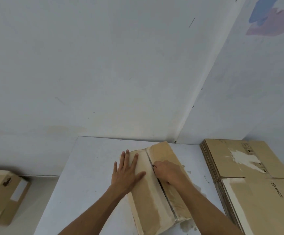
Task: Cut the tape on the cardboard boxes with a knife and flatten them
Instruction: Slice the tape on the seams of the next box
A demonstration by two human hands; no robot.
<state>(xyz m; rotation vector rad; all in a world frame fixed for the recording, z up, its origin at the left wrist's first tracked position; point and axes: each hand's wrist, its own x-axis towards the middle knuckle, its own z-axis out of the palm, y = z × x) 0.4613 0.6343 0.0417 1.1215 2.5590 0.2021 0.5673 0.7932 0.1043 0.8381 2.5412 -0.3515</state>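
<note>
Brown rectangular cardboard box (156, 192), worn and taped along its centre seam (149, 158), lying near the middle of the white table (87, 167), against the wall. Left hand (126, 173) flat on the box's left flap, fingers straight and spread; right hand (167, 173) curled at the seam round a small dark object, too hidden to identify as the knife. Stack of flattened brown cardboard boxes (256, 184) at table's right; another brown box (3, 195) lower left, off the table.
</note>
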